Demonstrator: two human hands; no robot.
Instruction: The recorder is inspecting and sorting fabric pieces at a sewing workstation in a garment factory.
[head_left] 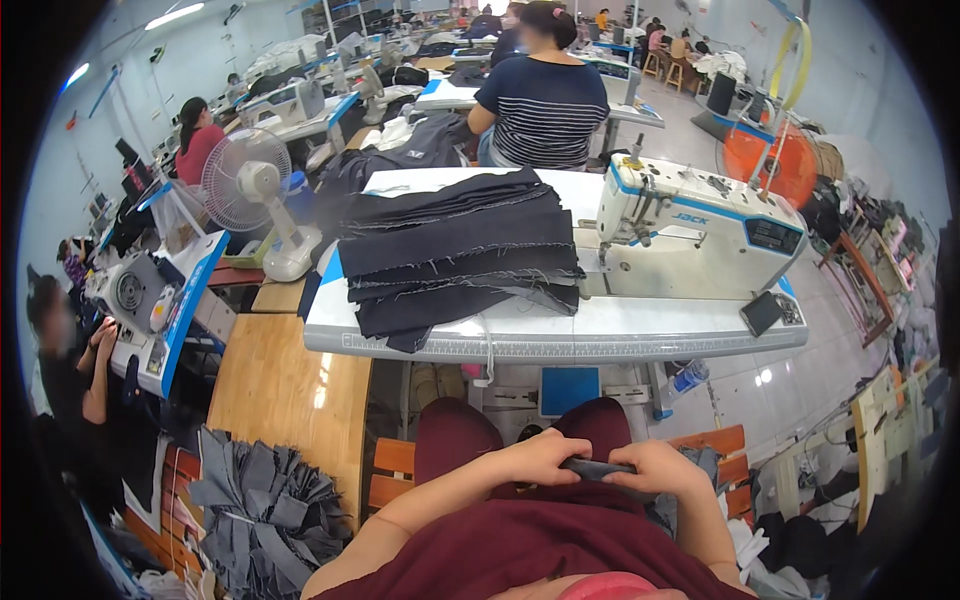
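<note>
Ahead of the left hand (545, 458) and right hand (655, 468), open air runs to the table (650, 345), where a cloth pile (460, 255) blocks the left side and a sewing machine (700, 215) the right, leaving a bare strip before it, with a dark flat object (761, 313) at the right end.

Pale blue walls (860, 100) are enclosing the sewing workshop; 2 tube lights (174, 16) are glowing at upper left; glossy floor tiles (790, 390) are catching reflections at right; a light-brown wooden table (290, 370) is standing at left, while wooden stools (678, 78) are standing far back
</note>
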